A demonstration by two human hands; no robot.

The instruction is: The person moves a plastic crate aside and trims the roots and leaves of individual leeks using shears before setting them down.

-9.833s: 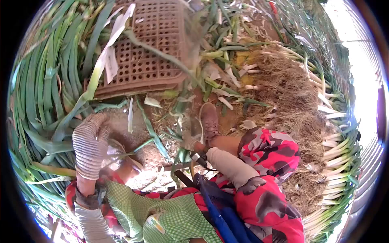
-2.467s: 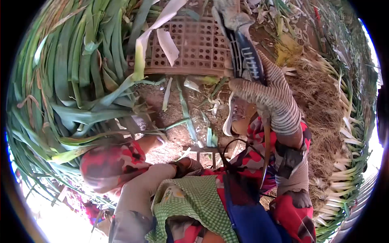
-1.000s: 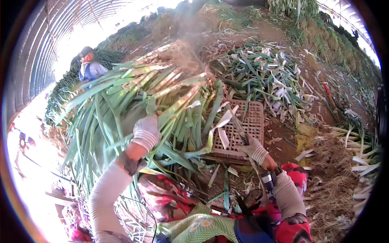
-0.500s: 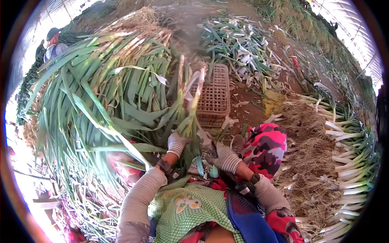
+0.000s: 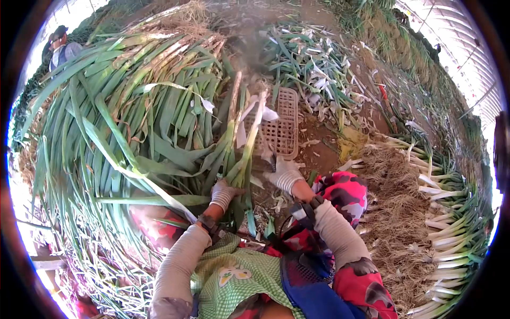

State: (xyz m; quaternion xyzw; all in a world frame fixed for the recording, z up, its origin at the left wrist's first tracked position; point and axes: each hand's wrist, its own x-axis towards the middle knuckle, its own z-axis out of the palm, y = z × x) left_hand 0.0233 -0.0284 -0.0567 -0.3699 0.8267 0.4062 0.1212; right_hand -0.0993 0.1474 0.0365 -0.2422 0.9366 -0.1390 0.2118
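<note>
My left hand point(image 5: 225, 193), in a striped glove, is closed round the green leaves of a leek point(image 5: 249, 149). The leek stands nearly upright, its pale stalk and root end pointing away from me, with loosened pale skin hanging beside it. Another leek point(image 5: 234, 101) stands just left of it. My right hand point(image 5: 285, 175), also gloved, is to the right of the stalk with fingers bent. A small dark narrow piece shows at its fingertips; I cannot tell what it is. Beyond the hands lies a plastic crate point(image 5: 287, 119) with a grid of holes.
A large heap of untrimmed leeks point(image 5: 127, 106) fills the left. Cut leaves point(image 5: 313, 64) are piled behind the crate. At right, cleaned leeks point(image 5: 451, 234) lie in a row, roots point(image 5: 393, 212) towards me. A person point(image 5: 61, 48) is at the far left.
My right hand has moved forward, away from my body and up along the leek, with its fingers by the stalk. My left hand keeps its hold on the leaves.
</note>
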